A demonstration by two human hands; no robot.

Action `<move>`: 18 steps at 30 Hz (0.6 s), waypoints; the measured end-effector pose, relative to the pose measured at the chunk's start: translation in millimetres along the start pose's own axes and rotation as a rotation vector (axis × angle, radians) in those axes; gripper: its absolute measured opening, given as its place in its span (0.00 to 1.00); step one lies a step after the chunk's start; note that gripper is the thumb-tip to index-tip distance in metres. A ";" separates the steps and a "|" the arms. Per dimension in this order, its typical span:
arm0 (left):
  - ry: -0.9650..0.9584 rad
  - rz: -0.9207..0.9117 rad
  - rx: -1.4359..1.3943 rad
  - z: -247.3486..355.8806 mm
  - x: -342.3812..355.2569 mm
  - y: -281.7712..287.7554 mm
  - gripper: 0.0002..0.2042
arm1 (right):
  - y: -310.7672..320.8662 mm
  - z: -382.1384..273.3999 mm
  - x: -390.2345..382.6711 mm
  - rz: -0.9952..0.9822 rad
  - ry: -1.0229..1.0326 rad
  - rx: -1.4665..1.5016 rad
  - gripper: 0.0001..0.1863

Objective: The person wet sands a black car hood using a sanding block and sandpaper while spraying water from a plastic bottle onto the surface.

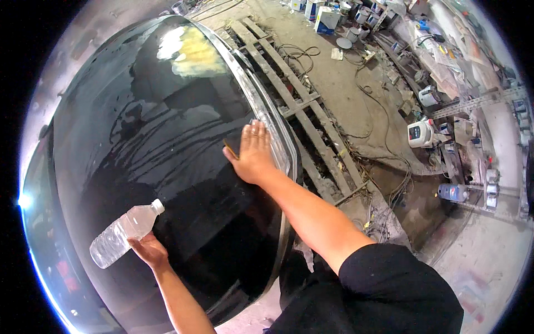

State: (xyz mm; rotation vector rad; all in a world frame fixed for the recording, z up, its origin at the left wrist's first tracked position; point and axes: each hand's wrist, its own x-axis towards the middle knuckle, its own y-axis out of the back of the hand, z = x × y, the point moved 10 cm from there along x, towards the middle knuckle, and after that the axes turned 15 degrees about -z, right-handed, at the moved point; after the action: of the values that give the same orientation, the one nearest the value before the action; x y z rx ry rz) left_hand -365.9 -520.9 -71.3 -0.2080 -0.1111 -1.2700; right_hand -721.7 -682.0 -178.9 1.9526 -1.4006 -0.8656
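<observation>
A clear plastic bottle (125, 231) with a white cap lies tilted in my left hand (149, 250), its capped end up and to the right. My fingers wrap its underside above a glossy black car panel (189, 128). Close to the panel's right edge, my right hand (256, 153) presses flat with the fingers together. A thin brown strip, looking like the edge of sandpaper (231, 149), shows by its thumb; the rest is hidden under the palm. Wet streaks run across the panel left of this hand. At the far end sits a yellow and white filler patch (194, 53).
Wooden slats (311, 117) lie on the floor right of the car. Cables (384, 122) trail over the concrete. Paint cans (327, 21) crowd the back, and a cluttered shelf rack (473, 103) lines the right, with a white jug (421, 133) and a blue-tinted bottle (453, 192) beside it.
</observation>
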 end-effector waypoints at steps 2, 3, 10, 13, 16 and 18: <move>0.012 0.010 0.006 0.0 -2.9 6.6 0.40 | -15.7 -38.3 -26.0 -0.033 0.204 -0.087 0.48; 0.018 0.021 0.011 2.4 -8.3 14.5 0.40 | -26.4 -57.7 -56.5 -0.144 0.267 -0.094 0.49; -0.002 0.010 -0.002 1.6 -5.2 11.2 0.39 | -9.1 7.2 -39.3 -0.104 0.084 -0.004 0.49; 0.012 0.039 -0.018 -2.9 -3.7 8.8 0.39 | -10.4 -40.1 -17.3 -0.038 0.236 -0.069 0.49; 0.030 0.125 0.036 0.5 -16.8 30.5 0.41 | -31.2 -92.1 -95.9 -0.269 0.460 0.097 0.51; 0.009 0.133 0.034 8.6 -13.4 29.4 0.41 | -36.3 -41.5 -109.0 -0.323 0.340 -0.063 0.48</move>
State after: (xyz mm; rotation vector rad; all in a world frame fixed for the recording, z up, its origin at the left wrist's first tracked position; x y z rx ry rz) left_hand -341.5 -498.3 -68.3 -0.1770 -0.1092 -1.1360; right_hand -694.3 -564.2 -162.3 2.1876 -0.8694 -0.6630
